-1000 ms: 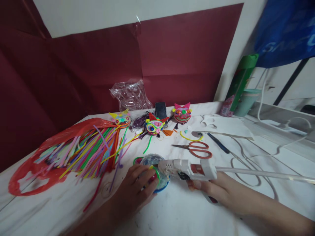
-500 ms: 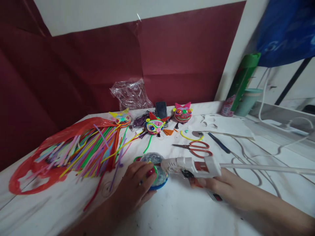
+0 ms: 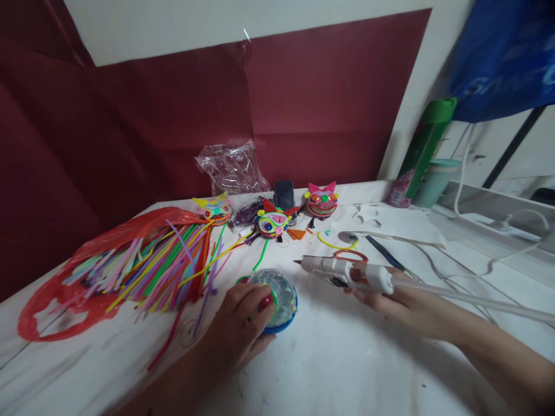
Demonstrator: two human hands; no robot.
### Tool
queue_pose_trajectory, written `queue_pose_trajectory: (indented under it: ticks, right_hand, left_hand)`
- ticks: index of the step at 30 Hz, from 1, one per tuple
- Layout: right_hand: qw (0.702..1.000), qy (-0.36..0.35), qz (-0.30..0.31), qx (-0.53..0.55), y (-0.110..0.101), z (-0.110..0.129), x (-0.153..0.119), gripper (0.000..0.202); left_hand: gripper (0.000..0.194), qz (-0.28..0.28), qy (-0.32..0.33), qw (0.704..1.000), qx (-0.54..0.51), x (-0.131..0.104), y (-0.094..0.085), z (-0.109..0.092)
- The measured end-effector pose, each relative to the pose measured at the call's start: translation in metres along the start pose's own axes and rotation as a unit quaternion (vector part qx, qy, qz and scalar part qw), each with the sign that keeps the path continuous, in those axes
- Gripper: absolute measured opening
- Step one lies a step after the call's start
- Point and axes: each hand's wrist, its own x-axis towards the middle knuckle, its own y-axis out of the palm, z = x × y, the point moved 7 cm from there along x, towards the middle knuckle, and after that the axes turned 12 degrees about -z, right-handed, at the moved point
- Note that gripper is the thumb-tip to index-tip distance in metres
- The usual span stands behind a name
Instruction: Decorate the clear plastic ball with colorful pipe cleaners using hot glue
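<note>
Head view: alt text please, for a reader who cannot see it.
The left hand presses on a glittery dome on a white table, while the right hand holds a glue gun beside it. Pipe cleaners lie to the left.

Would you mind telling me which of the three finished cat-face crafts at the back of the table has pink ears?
The rightmost cat face, just right of the phone. The middle one has red ears, and the left one has yellow ears.

A home craft corner — pipe cleaners (image 3: 147, 263), glue gun (image 3: 347, 273), finished masks (image 3: 321, 200) on a table (image 3: 347, 358).
</note>
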Motion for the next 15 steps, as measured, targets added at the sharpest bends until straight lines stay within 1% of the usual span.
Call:
queue_pose_trajectory:
  ticks: [3,6,8,11,13,15]
  right_hand:
    - [0.998,-0.061,-0.005,-0.033,0.003,-0.004,0.006,0.023]
    - [0.991,-0.102,0.020,-0.083,0.014,-0.018,0.009,0.018]
    - [0.985,-0.115,0.028,-0.122,0.023,-0.030,0.010,0.015]
    - [0.976,-0.131,0.028,-0.170,0.034,-0.045,0.010,0.021]
    - [0.971,-0.138,0.031,-0.190,0.042,-0.053,0.010,0.023]
    - [0.967,-0.143,0.036,-0.206,0.047,-0.058,0.010,0.020]
  left_hand:
    - [0.044,-0.003,0.000,1.000,-0.002,0.000,0.000,0.000]
    - [0.046,-0.005,-0.022,1.000,-0.006,0.000,0.000,0.002]
    - [0.048,-0.008,-0.041,0.999,-0.009,-0.001,0.001,0.004]
    - [0.051,-0.008,-0.061,0.998,-0.010,-0.001,0.003,0.007]
    - [0.052,-0.008,-0.070,0.997,-0.005,-0.001,0.004,0.009]
    - [0.052,-0.009,-0.078,0.997,-0.001,0.000,0.004,0.009]
